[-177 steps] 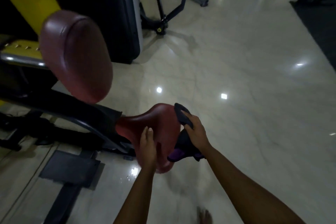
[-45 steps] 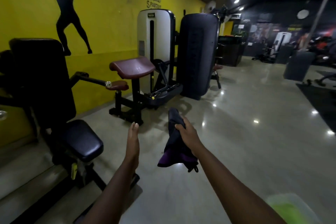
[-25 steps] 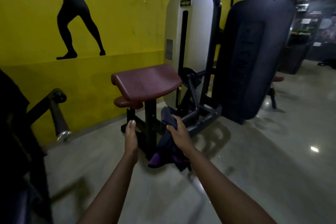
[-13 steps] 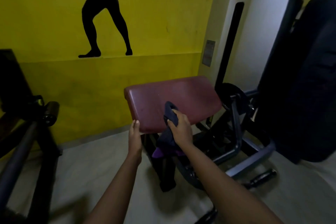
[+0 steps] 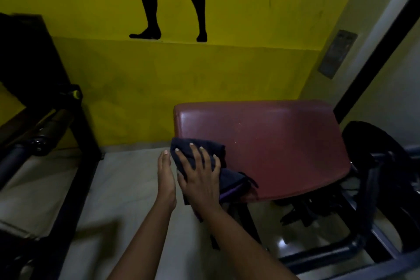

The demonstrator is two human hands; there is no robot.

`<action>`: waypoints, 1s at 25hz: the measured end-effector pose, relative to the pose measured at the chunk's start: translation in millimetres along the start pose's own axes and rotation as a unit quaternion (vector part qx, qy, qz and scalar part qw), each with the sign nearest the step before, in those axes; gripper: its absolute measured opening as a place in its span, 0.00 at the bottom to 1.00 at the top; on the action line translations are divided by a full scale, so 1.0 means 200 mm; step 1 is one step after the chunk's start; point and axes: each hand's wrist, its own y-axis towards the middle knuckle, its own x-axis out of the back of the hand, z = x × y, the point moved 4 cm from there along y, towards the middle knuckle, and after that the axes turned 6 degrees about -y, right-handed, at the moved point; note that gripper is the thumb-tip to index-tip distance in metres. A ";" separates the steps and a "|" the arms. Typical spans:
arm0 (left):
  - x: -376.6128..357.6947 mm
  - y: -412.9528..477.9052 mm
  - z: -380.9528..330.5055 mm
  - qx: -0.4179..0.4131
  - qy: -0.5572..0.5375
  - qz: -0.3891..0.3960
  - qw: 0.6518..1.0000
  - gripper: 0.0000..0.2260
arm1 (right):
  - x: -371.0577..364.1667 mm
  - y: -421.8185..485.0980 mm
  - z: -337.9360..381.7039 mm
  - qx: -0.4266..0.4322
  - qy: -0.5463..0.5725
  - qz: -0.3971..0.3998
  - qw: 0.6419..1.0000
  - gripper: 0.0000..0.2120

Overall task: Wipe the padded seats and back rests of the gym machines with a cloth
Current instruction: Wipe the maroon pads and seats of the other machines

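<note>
Your right hand [image 5: 200, 177], fingers spread flat, presses the dark cloth [image 5: 231, 179] on the maroon pad [image 5: 272, 143] by the yellow wall [image 5: 227, 70]; your left hand [image 5: 166, 177], straight-fingered, holds nothing.

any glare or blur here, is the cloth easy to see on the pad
Head view: dim, muted colours; faint sheen near the left edge of the maroon pad; dark cloth under the right hand distinct from it; left hand sharp; machine frame at left nearly black; wide-angle bends straight lines.
</note>
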 end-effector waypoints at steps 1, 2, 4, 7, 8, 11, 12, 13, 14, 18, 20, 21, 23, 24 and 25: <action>-0.01 0.02 0.01 0.005 -0.011 -0.007 1.000 0.22 | -0.01 0.02 -0.03 0.028 -0.002 -0.016 0.999 0.26; -0.03 0.03 0.01 0.013 -0.028 -0.016 0.999 0.23 | -0.02 0.05 -0.07 0.060 0.001 -0.036 0.998 0.26; -0.08 0.05 0.03 0.023 -0.078 -0.015 0.997 0.24 | -0.02 0.15 -0.18 0.115 0.006 -0.072 0.991 0.25; -0.18 0.04 0.05 0.025 -0.024 -0.071 0.997 0.22 | -0.03 0.36 -0.35 0.147 0.013 -0.092 0.985 0.24; -0.20 0.02 0.05 0.004 0.071 -0.116 0.991 0.23 | -0.03 0.43 -0.39 0.143 0.010 -0.090 0.986 0.24; -0.21 -0.03 0.04 -0.080 0.229 -0.187 0.952 0.23 | -0.01 0.63 -0.48 0.092 0.000 -0.093 0.991 0.24; -0.21 -0.03 0.03 -0.089 0.231 -0.193 0.950 0.23 | 0.00 0.64 -0.47 0.082 0.014 -0.102 0.991 0.23; -0.20 -0.02 0.04 -0.094 0.237 -0.199 0.946 0.24 | 0.00 0.61 -0.44 0.088 0.033 -0.113 0.989 0.23; -0.20 -0.02 0.04 -0.092 0.243 -0.208 0.943 0.24 | -0.01 0.54 -0.39 0.118 0.048 -0.119 0.985 0.22; -0.21 -0.03 0.05 -0.114 0.274 -0.218 0.930 0.31 | -0.03 0.42 -0.29 0.269 0.038 -0.136 0.953 0.21; -0.22 -0.03 0.04 -0.143 0.282 -0.224 0.922 0.41 | -0.02 0.57 -0.31 0.276 0.032 -0.133 0.951 0.18; -0.22 -0.03 0.04 -0.152 0.292 -0.229 0.916 0.40 | -0.02 0.64 -0.32 0.253 0.028 -0.130 0.958 0.18; -0.22 -0.02 0.04 -0.159 0.307 -0.231 0.909 0.30 | -0.01 0.73 -0.40 0.174 0.028 -0.120 0.977 0.18; -0.22 -0.03 0.04 -0.158 0.309 -0.227 0.910 0.27 | -0.01 0.74 -0.46 0.134 0.024 -0.116 0.984 0.18; -0.22 -0.03 0.04 -0.164 0.309 -0.223 0.910 0.27 | -0.01 0.73 -0.52 0.092 0.018 -0.111 0.989 0.18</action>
